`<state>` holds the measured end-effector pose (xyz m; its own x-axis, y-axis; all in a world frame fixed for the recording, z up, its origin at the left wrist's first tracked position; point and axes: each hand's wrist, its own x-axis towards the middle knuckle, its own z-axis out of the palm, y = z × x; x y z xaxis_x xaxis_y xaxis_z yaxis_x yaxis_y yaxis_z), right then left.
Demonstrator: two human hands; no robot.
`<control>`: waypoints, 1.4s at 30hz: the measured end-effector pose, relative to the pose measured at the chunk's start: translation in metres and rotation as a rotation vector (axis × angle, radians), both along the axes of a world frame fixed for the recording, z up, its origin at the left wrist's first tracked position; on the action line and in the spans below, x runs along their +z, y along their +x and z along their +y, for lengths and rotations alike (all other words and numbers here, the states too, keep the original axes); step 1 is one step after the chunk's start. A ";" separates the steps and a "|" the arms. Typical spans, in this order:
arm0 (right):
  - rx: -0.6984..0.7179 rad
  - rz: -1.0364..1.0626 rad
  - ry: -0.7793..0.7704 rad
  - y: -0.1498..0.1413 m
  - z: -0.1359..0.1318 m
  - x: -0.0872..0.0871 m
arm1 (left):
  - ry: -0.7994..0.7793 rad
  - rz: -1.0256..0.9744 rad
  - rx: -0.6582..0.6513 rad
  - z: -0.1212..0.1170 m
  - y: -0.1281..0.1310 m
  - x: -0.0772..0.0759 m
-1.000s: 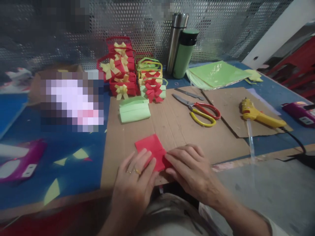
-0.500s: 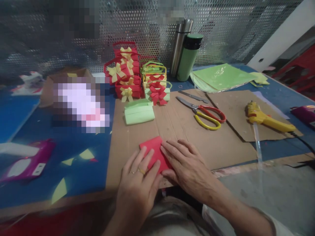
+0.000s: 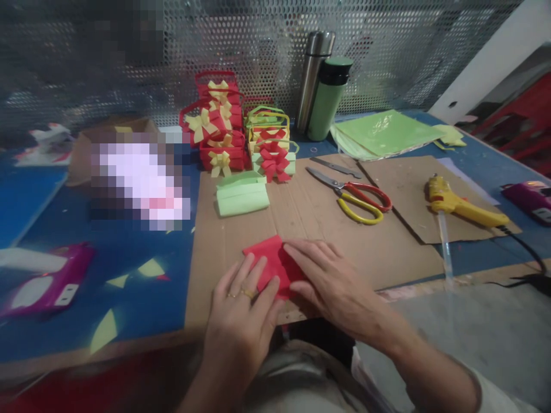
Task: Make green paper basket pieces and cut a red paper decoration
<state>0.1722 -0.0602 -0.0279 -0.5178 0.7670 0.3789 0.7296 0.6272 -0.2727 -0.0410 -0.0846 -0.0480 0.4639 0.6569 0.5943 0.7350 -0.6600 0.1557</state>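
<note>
A folded piece of red paper [image 3: 275, 265] lies on the cardboard sheet near the table's front edge. My left hand [image 3: 241, 298] rests on its left side, fingers stretched out and a ring showing. From the right, my right hand [image 3: 329, 281] lies over the paper's right edge with its fingers extended and its thumb on the near part. The fingers cover part of the paper. Just beyond sits a folded light green paper piece [image 3: 242, 198]. Scissors [image 3: 350, 195] with one red and one yellow handle lie to the right, beside a loose blade [image 3: 336, 167].
Several small red paper baskets [image 3: 219, 126] with yellow bows stand at the back, beside green and yellow ones [image 3: 271, 140]. Two flasks [image 3: 329, 103] and green paper sheets [image 3: 391, 135] are behind. A yellow glue gun [image 3: 465, 206] lies right; paper scraps [image 3: 105, 331] lie left.
My right hand has shifted slightly along the red paper's right side, with more of the paper showing between the hands. My left hand stays nearly in place. The view has moved a little.
</note>
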 end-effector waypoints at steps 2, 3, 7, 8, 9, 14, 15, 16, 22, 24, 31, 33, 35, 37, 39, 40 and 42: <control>-0.071 0.059 0.013 0.004 0.002 0.005 | 0.007 -0.015 -0.003 0.000 0.000 0.001; -0.096 0.095 0.020 0.006 0.003 0.007 | 0.011 -0.022 -0.005 0.000 0.000 0.001; 0.008 0.142 -0.040 0.002 0.008 0.006 | 0.023 -0.032 -0.009 0.001 0.001 0.001; 0.063 0.112 -0.063 -0.001 0.010 0.003 | 0.029 -0.031 -0.009 0.001 0.001 0.001; 0.108 0.075 -0.077 -0.003 0.012 0.001 | 0.035 -0.028 -0.008 0.001 0.002 0.000; 0.115 -0.065 -0.065 -0.011 0.015 -0.010 | 0.041 0.011 0.001 0.000 0.002 -0.001; 0.107 -0.080 -0.051 -0.012 0.015 -0.011 | 0.043 0.019 0.005 0.000 0.002 -0.001; 0.105 -0.093 -0.039 -0.012 0.015 -0.011 | 0.047 0.023 0.008 0.000 0.002 -0.001; 0.085 -0.114 0.006 -0.014 0.014 -0.011 | 0.053 0.033 -0.002 0.001 0.000 0.001; 0.081 -0.103 0.009 -0.015 0.014 -0.012 | 0.051 0.040 0.002 0.001 0.000 0.002; 0.147 -0.079 0.028 -0.017 0.015 0.001 | 0.009 0.046 0.044 -0.002 0.003 0.001; 0.216 -0.013 -0.013 -0.021 0.018 0.012 | -0.012 0.041 0.049 -0.003 0.004 0.002; 0.297 0.070 -0.098 -0.026 0.021 0.020 | -0.029 0.031 0.048 -0.003 0.004 0.003; 0.345 0.112 -0.179 -0.032 0.024 0.023 | -0.032 0.018 0.043 -0.003 0.004 0.004; 0.356 0.115 -0.210 -0.037 0.025 0.022 | -0.027 0.015 0.042 -0.003 0.004 0.004; 0.354 0.109 -0.213 -0.040 0.025 0.020 | -0.027 0.019 0.043 -0.003 0.004 0.004; 0.341 0.093 -0.221 -0.044 0.024 0.018 | -0.030 0.029 0.047 -0.004 0.004 0.005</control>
<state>0.1284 -0.0359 -0.0096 -0.7275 0.6256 0.2819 0.4561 0.7477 -0.4826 -0.0369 -0.0886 -0.0433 0.4489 0.6956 0.5609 0.7693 -0.6202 0.1534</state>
